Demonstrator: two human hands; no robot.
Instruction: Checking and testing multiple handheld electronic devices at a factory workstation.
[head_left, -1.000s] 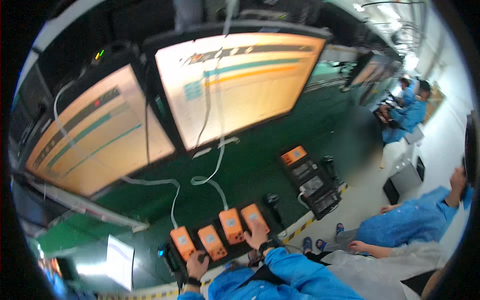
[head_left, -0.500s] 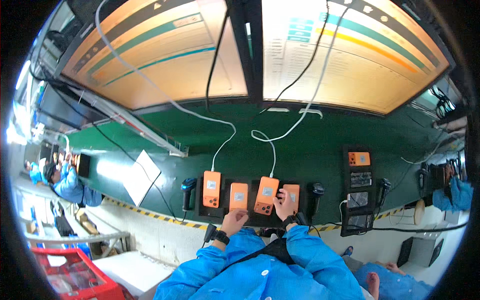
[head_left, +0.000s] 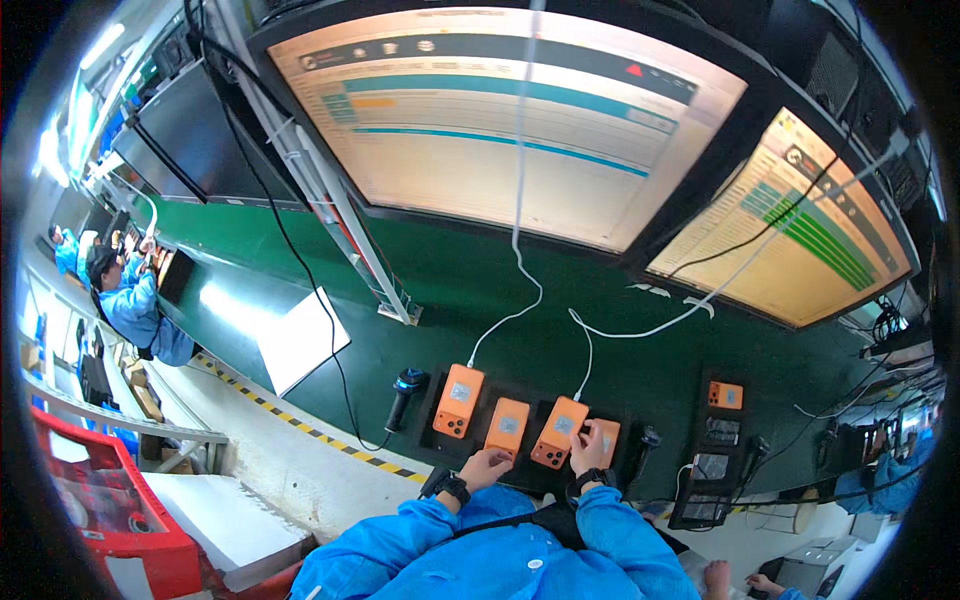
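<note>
Several orange smartphones lie back-up in a row in a black tray (head_left: 481, 403). The leftmost phone (head_left: 459, 402) and the third phone (head_left: 560, 432) have white cables plugged into their far ends. My left hand (head_left: 487, 468), fingers curled together, is at the near end of the second phone (head_left: 508, 425); what its fingertips hold, if anything, is hidden. My right hand (head_left: 592, 447) reaches over the gap between the third phone and the rightmost phone (head_left: 609, 434), its thumb and fingers apart and touching the phones' edges. It partly covers the rightmost phone.
Handheld scanners stand left (head_left: 405, 398) and right (head_left: 645, 448) of the tray. A white board (head_left: 303, 342) lies left on the green table. Another black tray (head_left: 716, 452) holds an orange phone and dark devices. Two monitors (head_left: 500, 130) stand behind. Other people work nearby.
The view has turned left, so the monitors and tray appear tilted and further right. My hands stay at the same phones, with little visible finger movement.
</note>
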